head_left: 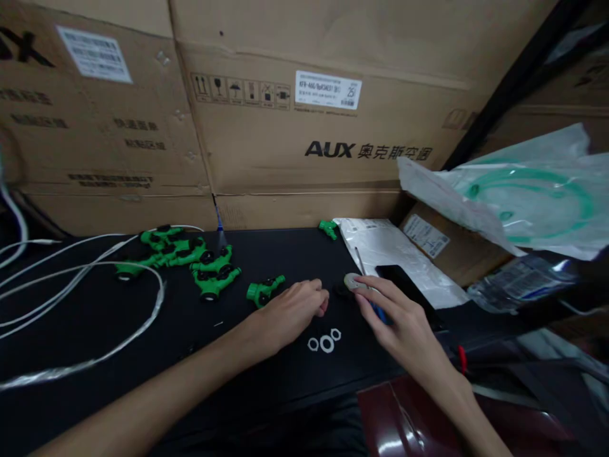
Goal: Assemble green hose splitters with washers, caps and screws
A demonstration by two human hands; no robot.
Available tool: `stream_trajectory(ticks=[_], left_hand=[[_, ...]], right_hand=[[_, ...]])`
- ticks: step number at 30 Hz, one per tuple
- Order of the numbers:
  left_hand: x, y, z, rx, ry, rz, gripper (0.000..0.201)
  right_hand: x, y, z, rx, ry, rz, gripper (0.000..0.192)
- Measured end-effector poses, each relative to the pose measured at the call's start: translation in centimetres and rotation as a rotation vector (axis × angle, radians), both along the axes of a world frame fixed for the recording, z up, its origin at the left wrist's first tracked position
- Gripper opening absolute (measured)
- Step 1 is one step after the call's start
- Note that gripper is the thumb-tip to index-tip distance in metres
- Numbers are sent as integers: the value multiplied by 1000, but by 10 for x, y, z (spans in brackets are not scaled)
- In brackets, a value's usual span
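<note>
Step in hand, as I judge it: fitting small parts. My left hand (290,311) rests curled on the black surface (118,317) beside a green fitting (264,291); grip contents hidden. My right hand (399,320) pinches a pale round disc (353,281). Three white washers (325,341) lie between. Next: a fine fingertip pick.

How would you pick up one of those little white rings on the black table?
The white rings lie flat on the black table, between the left hand and the right hand. Being flat and thin, one is probably best pinched from above: one fingertip in the hole, another on the outer rim. The ring at the end of the row looks easiest, since it has a free side.
</note>
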State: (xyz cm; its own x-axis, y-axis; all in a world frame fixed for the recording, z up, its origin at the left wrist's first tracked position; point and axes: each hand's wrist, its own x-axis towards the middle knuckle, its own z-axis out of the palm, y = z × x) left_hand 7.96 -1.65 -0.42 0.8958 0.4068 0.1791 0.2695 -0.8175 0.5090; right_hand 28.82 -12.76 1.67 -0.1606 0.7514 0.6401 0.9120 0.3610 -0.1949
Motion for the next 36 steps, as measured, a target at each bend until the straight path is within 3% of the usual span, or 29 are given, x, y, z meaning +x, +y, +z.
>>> stream_trajectory(ticks=[5,10,15,18,23,26,30,33,36], left_hand=[[-5,-7,13,56,26,145,27],[-2,-3,16,8,38,74,20],[2,-1,18,-11,39,80,14],[-15,8,32,-14,-63,99,16],[-66,37,58,-156,-179,373,11],[-84,50,51,-295,-211,455,14],[-88,54,29,-335,-245,461,16],[-87,53,19,-302,-260,439,16],[-89,51,17,-426,-312,446,18]], right_hand=[[-19,23,23,-23,76,128,17],[-27,42,36,-55,171,202,17],[-21,67,40,-190,266,141,27],[-18,86,37,-320,260,107,31],[-31,117,13,-683,153,263,29],[-47,131,-8,-759,131,316,39],[-60,138,-24,-780,160,352,23],[-63,136,-20,-802,246,375,11],[-67,131,-9,-818,406,389,17]])
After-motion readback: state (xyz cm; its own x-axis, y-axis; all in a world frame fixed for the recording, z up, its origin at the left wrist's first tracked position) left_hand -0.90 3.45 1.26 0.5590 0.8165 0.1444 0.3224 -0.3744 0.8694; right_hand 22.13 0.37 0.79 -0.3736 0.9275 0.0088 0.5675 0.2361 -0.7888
